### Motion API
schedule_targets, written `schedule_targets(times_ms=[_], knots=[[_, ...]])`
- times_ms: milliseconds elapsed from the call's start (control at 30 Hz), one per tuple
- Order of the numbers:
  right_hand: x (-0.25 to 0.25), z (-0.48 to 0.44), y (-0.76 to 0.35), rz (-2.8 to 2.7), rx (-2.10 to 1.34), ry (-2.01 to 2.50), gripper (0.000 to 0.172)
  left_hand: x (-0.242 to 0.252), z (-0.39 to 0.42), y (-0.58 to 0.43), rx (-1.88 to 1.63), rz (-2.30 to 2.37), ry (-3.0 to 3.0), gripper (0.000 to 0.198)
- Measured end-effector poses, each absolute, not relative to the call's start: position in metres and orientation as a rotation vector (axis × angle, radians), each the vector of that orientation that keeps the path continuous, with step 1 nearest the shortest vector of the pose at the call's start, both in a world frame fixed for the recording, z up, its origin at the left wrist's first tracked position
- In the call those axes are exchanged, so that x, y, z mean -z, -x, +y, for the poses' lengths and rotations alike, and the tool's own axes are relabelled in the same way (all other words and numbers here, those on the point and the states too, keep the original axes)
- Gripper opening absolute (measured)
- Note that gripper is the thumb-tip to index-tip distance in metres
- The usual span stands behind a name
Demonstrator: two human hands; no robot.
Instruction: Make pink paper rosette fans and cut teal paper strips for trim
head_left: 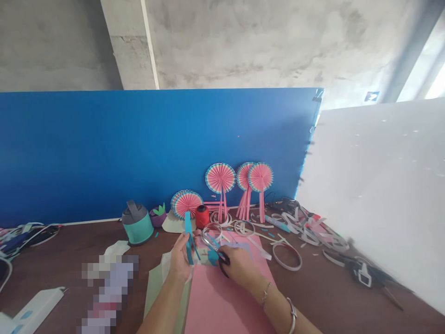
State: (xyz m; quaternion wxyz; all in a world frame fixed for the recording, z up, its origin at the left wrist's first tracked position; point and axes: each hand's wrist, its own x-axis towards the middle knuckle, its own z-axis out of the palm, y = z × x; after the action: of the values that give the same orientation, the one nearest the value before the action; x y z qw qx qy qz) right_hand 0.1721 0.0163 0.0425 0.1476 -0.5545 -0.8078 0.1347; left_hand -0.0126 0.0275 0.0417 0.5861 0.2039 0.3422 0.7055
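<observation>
My left hand [181, 255] is closed on a blue paper strip [188, 223], which stands up above the fingers; a narrower blue piece hangs beside it. In my right hand [238, 264] is a pair of scissors [211, 243], its black handle in the fingers and its metal blades pointing up and left toward the strip. Small blue paper scraps [212, 257] lie between the two hands. Beneath my right wrist is a large pink paper sheet [219, 299], and a pale green sheet [153, 287] lies under my left forearm.
Pink pleated paper fans [220, 178] lean against the blue partition [104, 157]. A red thread spool [202, 217], a teal container [138, 228] and a purple pot [158, 218] stand at the back. Tape rolls [287, 256], paper strips and cables clutter the right; a white power strip [38, 308] lies left.
</observation>
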Motion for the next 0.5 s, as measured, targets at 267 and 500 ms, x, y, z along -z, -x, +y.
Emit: schedule_targets(times_ms=[267,500], knots=[[-0.0434,0.0176,-0.1728,-2.339,-0.370,1.569,0.026,-0.0409,0.0310,0.0121,-1.718,0.789,-0.462,0.004],[-0.0449,0.0160,-0.1738,-2.284,-0.436,1.515,0.025,-0.0468,0.0294,0.0159,-1.768,0.790,-0.389,0.005]])
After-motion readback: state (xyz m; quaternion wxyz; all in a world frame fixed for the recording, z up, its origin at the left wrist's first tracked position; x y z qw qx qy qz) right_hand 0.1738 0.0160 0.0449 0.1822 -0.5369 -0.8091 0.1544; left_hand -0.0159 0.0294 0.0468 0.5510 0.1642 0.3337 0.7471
